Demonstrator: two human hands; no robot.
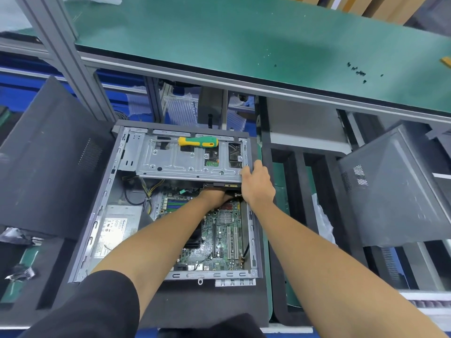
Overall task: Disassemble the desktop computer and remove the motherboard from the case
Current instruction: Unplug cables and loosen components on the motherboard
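Note:
An open desktop case (90, 230) lies on its side below me. The green motherboard (219, 242) sits in its right half, the silver power supply (114, 228) in its left. A metal drive cage (175, 162) spans the far end, slightly raised. My right hand (256, 184) grips the cage's right near corner. My left hand (214, 197) reaches under the cage's front edge above the board; its fingers are hidden there. A green and yellow screwdriver (197, 141) lies on top of the cage.
A green bench top (244, 40) runs across above, with several small black screws (358, 71) on its right. A dark side panel (48, 154) leans at the left. Another dark case (395, 186) stands at the right. Black foam (207, 303) lies under the case.

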